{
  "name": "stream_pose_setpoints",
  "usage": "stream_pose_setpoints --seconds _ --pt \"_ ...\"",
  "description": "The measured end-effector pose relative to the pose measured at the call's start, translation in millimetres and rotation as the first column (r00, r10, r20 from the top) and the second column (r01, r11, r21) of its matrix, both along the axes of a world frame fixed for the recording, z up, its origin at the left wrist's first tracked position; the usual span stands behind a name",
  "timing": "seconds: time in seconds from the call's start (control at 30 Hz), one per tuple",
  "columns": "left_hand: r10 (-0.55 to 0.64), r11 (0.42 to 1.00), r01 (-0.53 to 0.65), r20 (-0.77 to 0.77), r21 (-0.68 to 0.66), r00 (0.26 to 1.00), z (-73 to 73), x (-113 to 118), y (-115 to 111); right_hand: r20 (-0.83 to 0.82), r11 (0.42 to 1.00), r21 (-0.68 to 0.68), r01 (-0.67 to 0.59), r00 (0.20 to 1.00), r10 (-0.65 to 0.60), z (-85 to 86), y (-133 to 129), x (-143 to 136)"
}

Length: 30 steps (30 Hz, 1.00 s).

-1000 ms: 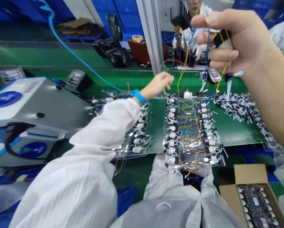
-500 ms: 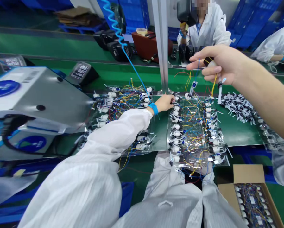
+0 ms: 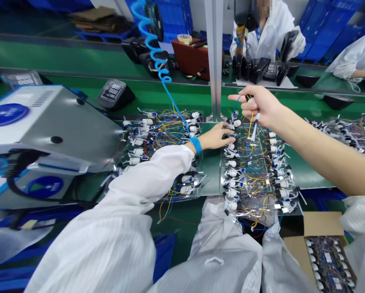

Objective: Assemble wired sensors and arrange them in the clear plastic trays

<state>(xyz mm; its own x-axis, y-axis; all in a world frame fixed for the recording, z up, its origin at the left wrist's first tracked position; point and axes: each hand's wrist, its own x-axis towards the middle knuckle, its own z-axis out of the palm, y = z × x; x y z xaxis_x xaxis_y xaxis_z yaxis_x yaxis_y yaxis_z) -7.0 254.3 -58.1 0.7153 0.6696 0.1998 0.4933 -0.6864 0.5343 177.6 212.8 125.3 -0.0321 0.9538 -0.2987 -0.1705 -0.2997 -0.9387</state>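
Observation:
My right hand (image 3: 263, 108) is raised above the far end of a clear plastic tray (image 3: 255, 154), closed around a small wired motor. Yellow and blue wires and a white strip dangle from this hand; most of the motor is hidden by the fingers. My left hand (image 3: 217, 136), in a blue wrist strap (image 3: 196, 145), lies by the tray's upper left corner with fingers apart. Close to its fingertips is a white motor (image 3: 237, 123) with a small blue part. Two columns of similar white motors line the tray, their coloured wires tangled between them.
A second wired-motor tray (image 3: 167, 130) lies left, beside a grey machine (image 3: 48, 126). A metal post (image 3: 214, 61) rises behind my left hand; a coiled blue cord (image 3: 154, 53) hangs nearby. A cardboard box (image 3: 322, 224) of motors stands lower right. Across the bench, a person in white holds a tool.
My right hand has moved left and down, over the tray, with the wired motor in it. My left hand's fingers have spread. The view has shifted slightly.

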Motion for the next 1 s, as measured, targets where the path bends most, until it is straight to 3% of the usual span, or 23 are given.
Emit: stream_pose_setpoints --seconds 0.17,0.37,0.47,0.6,0.83,1.0 --pt "-0.046 0.999 0.047 0.023 -0.010 0.999 8.7 1.9 -0.7 -0.009 1.000 0.018 0.007 1.000 -0.007 -3.8 -7.7 -9.3" --pt "-0.122 0.992 0.122 0.016 0.003 0.992 3.8 2.9 1.4 -0.025 1.000 0.014 -0.005 1.000 0.005 -9.8 -27.3 -16.5" --pt "-0.092 0.996 0.092 0.002 -0.006 0.996 3.0 4.0 2.9 -0.032 1.000 -0.003 -0.022 0.999 0.022 -14.3 -32.1 -17.0" --pt "-0.027 1.000 0.027 -0.041 0.008 0.999 6.3 5.4 -0.7 -0.005 1.000 -0.009 -0.003 1.000 0.003 -16.2 -28.5 -14.6" --pt "-0.192 0.981 0.187 -0.149 -0.048 0.970 17.0 7.5 -17.6 -0.029 1.000 0.013 0.025 0.999 -0.025 -16.9 -12.2 -17.7" --pt "-0.020 0.989 0.012 -0.051 -0.149 0.999 23.3 8.6 -11.6 -0.057 1.000 0.019 0.015 0.998 -0.014 -25.8 -10.5 -24.7"
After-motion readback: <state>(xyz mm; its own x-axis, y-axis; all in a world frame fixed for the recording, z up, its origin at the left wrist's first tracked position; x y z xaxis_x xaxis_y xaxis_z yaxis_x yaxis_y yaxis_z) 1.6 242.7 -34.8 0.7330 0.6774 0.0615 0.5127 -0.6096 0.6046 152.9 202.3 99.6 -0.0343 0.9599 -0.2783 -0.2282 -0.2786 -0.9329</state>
